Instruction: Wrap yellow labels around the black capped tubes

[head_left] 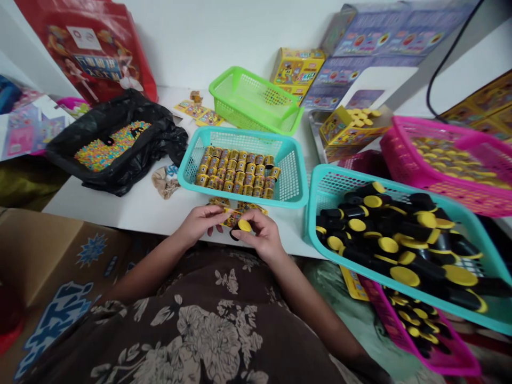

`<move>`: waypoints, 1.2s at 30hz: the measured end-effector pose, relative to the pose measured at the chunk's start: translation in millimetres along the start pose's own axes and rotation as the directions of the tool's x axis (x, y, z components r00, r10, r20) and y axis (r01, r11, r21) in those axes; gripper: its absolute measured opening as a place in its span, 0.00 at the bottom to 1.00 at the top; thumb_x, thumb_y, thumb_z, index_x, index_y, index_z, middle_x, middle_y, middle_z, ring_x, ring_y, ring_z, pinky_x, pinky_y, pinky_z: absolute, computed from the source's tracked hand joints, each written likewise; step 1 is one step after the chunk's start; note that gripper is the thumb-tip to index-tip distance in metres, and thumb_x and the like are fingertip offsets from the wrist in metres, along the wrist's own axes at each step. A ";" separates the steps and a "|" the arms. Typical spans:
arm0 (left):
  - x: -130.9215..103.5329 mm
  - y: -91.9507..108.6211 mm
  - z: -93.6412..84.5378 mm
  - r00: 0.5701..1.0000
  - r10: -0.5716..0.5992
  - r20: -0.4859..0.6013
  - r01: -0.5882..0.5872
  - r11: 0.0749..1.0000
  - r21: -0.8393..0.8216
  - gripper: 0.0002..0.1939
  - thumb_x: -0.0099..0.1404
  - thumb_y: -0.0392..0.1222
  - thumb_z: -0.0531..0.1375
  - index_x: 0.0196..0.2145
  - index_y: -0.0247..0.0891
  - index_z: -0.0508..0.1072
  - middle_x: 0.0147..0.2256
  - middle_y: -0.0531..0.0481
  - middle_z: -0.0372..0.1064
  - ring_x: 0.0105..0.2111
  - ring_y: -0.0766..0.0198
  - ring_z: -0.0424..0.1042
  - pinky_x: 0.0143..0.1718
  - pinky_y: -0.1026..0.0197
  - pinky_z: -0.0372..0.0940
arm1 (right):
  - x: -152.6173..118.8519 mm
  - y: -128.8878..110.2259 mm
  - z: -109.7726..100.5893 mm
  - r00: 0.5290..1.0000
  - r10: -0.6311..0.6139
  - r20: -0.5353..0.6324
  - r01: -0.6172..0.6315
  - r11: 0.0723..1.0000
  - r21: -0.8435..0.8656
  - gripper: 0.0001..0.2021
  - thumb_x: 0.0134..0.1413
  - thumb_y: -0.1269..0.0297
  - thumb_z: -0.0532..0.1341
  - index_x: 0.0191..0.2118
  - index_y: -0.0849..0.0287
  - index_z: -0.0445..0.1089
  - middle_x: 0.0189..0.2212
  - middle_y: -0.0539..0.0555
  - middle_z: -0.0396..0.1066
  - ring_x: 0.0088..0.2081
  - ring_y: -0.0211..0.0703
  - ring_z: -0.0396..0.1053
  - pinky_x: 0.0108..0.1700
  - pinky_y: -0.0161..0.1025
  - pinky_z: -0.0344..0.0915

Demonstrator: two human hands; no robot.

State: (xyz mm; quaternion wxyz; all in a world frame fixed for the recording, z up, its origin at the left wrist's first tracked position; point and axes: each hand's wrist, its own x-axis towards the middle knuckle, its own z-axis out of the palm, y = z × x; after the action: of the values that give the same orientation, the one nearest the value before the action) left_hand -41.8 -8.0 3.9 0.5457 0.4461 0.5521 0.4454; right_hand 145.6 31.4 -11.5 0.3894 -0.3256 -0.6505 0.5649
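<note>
My right hand is closed round a small black container with a yellow lid, near the table's front edge. Beside it, my left hand pinches the end of a printed yellow wrapper, which lies between the two hands against the container. More yellow wrappers lie on the table just behind my fingers. Past them, a teal basket holds rows of wrapped gold containers. To the right, a larger teal basket is heaped with black containers with yellow lids.
At the left, a black-lined bin holds colourful beads. A green basket stands behind the middle basket. Pink baskets are at the right, with stacked boxes behind. A cardboard box stands lower left.
</note>
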 end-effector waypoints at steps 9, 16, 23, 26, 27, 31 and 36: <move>0.8 -5.6 3.2 0.967 0.245 -0.069 -0.227 0.953 0.202 0.19 0.50 0.55 0.70 0.21 0.36 0.73 0.21 0.51 0.67 0.21 0.69 0.61 0.22 0.66 0.57 | -0.7 -9.7 -18.7 0.997 -0.050 -0.057 0.053 0.997 0.064 0.13 0.44 0.55 0.71 0.32 0.53 0.70 0.35 0.52 0.72 0.38 0.46 0.70 0.43 0.44 0.67; -6.2 5.5 3.1 0.913 0.388 0.122 -0.403 0.820 0.406 0.16 0.55 0.53 0.68 0.23 0.38 0.74 0.22 0.51 0.68 0.22 0.68 0.64 0.25 0.64 0.59 | 2.8 -15.6 -19.1 1.000 0.018 0.005 -0.019 0.977 0.214 0.15 0.42 0.51 0.72 0.33 0.52 0.73 0.35 0.51 0.74 0.40 0.47 0.72 0.45 0.47 0.70; -8.4 2.9 5.2 0.934 0.344 0.096 -0.355 0.867 0.350 0.16 0.54 0.52 0.68 0.22 0.37 0.73 0.21 0.51 0.68 0.22 0.68 0.64 0.24 0.65 0.58 | 0.5 -9.2 -12.0 0.987 0.106 -0.118 -0.079 0.975 0.210 0.16 0.39 0.52 0.73 0.31 0.54 0.73 0.26 0.47 0.70 0.27 0.38 0.67 0.33 0.38 0.66; -7.8 1.2 5.4 0.947 0.310 0.089 -0.322 0.892 0.316 0.16 0.54 0.52 0.68 0.23 0.36 0.74 0.22 0.50 0.69 0.21 0.68 0.64 0.24 0.65 0.59 | 1.4 -8.5 -10.0 0.979 0.154 -0.137 -0.120 0.966 0.230 0.15 0.37 0.53 0.74 0.30 0.55 0.73 0.24 0.47 0.69 0.25 0.37 0.63 0.29 0.36 0.63; -7.7 0.8 5.2 0.951 0.297 0.088 -0.310 0.904 0.295 0.16 0.54 0.52 0.69 0.23 0.36 0.74 0.22 0.50 0.69 0.21 0.68 0.64 0.24 0.65 0.59 | 1.9 -8.5 -9.5 0.976 0.180 -0.126 -0.145 0.957 0.250 0.16 0.37 0.53 0.74 0.30 0.55 0.73 0.24 0.47 0.69 0.25 0.36 0.63 0.28 0.35 0.61; -8.6 -0.7 4.2 0.973 0.207 0.104 -0.222 0.959 0.174 0.17 0.52 0.53 0.70 0.25 0.34 0.75 0.23 0.49 0.71 0.20 0.69 0.66 0.21 0.65 0.61 | 3.7 -9.8 -8.8 0.958 0.276 -0.080 -0.232 0.907 0.351 0.15 0.33 0.55 0.74 0.28 0.56 0.74 0.23 0.48 0.69 0.23 0.36 0.61 0.24 0.34 0.57; -9.3 -1.1 5.4 0.983 0.148 0.106 -0.155 0.986 0.061 0.17 0.50 0.50 0.71 0.26 0.34 0.74 0.22 0.50 0.71 0.18 0.70 0.66 0.19 0.67 0.62 | 3.6 -13.5 -9.9 0.948 0.314 -0.055 -0.262 0.867 0.423 0.15 0.31 0.55 0.73 0.28 0.56 0.75 0.24 0.49 0.70 0.24 0.37 0.62 0.24 0.34 0.58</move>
State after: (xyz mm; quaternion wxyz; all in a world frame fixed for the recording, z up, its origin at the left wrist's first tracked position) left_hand -36.3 -17.3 4.7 0.5216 0.5276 0.5033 0.4430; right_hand 152.7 37.2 2.9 0.3994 -0.3640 -0.4361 0.7196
